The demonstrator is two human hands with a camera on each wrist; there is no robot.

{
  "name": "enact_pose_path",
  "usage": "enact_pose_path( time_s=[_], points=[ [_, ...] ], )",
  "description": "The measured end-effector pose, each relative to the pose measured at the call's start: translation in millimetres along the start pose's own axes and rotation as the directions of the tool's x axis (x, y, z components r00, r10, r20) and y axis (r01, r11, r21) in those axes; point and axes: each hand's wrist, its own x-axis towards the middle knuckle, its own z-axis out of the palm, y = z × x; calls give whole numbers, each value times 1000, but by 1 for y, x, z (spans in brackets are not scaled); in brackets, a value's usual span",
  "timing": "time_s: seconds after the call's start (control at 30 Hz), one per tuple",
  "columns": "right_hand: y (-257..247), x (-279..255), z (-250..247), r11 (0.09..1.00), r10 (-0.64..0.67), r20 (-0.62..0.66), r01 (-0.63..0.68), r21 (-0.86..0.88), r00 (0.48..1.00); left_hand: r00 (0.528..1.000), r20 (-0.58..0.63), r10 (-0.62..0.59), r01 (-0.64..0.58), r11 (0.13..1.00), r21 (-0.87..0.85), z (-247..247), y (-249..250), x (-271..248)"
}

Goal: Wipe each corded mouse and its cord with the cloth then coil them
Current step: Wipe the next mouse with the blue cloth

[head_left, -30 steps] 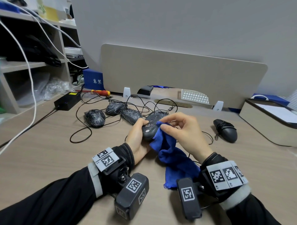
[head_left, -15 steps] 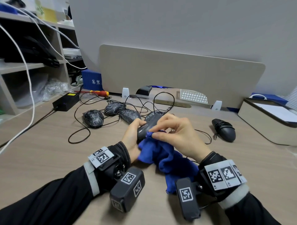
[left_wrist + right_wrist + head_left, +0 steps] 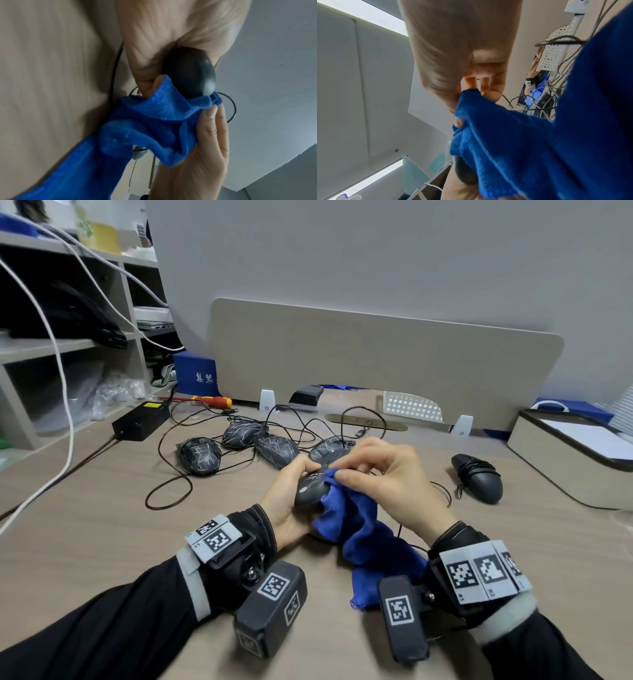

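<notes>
Head camera footage showed a wooden desk (image 3: 85, 542) on which a dark mouse (image 3: 313, 482) was gripped in the left hand (image 3: 284, 505), underside up and lifted a little off the surface, with the thumb curled over its edge. A blue cloth (image 3: 363, 529) was pinched between the thumb and fingertips of the right hand (image 3: 383, 484) and pressed against the mouse's right side, the rest of the cloth being draped down onto the desk between the two wrists. A thin black cord (image 3: 442, 494) was seen looping out on the desk to the right of the hands; which mouse it belonged to could not be told for certain. Three more mice (image 3: 200, 457) with pale scribbled markings were laid in a cluster beyond the left hand, their cords tangled loosely around them. A fifth mouse (image 3: 478, 477), its cord wrapped around its body, was set apart to the right. A black power adapter (image 3: 140, 419) and a red-handled screwdriver (image 3: 212, 400) were placed near the back left.
</notes>
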Motion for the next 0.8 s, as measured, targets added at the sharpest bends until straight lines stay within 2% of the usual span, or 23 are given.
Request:
enact_pose_path(
  time_s=[0.07,0.13,0.23,0.37,0.4,0.43,0.5,0.57,0.67,0.73,0.8],
  points=[
    [4,2,-4,997,70,-149,-67,28,986,1000,-24,-7,9,998,66,0,-2,1],
    [10,4,-9,989,147,-271,-147,22,951,1000,-18,1,1,993,119,3,-4,-1],
    [15,3,-11,972,231,-337,-235,29,913,1000,-23,14,-10,988,155,5,-4,-2],
    [12,2,-12,975,215,-453,-164,150,865,999,-7,-51,51,992,119,2,-2,-2],
    [11,2,-12,975,206,-453,-146,165,867,998,10,-59,58,994,93,2,-1,-3],
    [11,2,-12,976,201,-422,-141,168,884,998,26,-62,60,996,64,2,-1,-3],
    [10,2,-8,977,197,-277,-165,137,940,997,53,-58,58,998,-1,3,0,-4],
    [13,2,-4,984,176,-117,-178,-9,977,994,77,-71,77,995,-67,3,2,-4],
    [16,1,-3,969,150,18,-144,-199,988,997,49,-59,65,989,-133,3,3,-2],
    [13,-2,-2,968,131,84,-109,-226,988,1000,11,-30,31,991,-128,2,2,0],
    [8,-4,0,983,76,162,-47,-178,984,1000,-7,-15,14,996,-91,0,1,2]
  ],
)
